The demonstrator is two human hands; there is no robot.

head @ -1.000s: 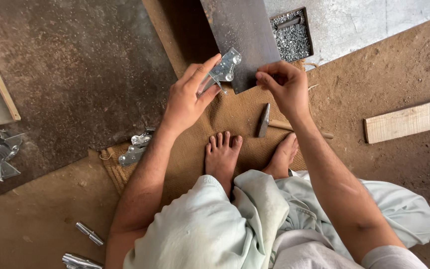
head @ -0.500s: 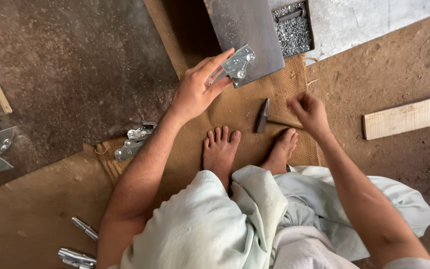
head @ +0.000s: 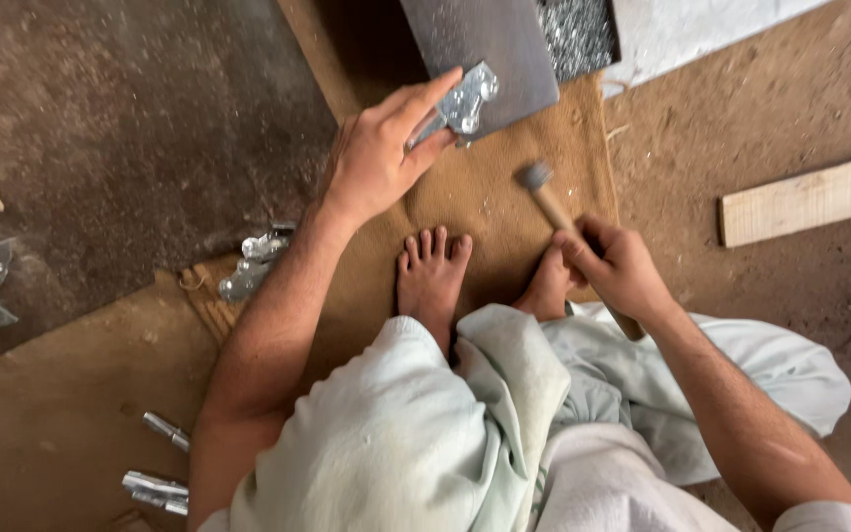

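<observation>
Here our left hand [head: 381,158] pinches a shiny metal piece [head: 465,100] on a steel plate [head: 480,49]; our right hand [head: 618,266] grips a hammer [head: 544,192] above burlap matting [head: 485,212] on a dirt floor [head: 790,99].

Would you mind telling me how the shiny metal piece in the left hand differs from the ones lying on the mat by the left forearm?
The held metal piece is pinched in the left hand against the dark steel plate; the loose metal pieces lie untouched at the mat's edge. The held one is alone; the loose ones form a small cluster. Both look like bright, silvery metal. The right hand grips a hammer.
</observation>
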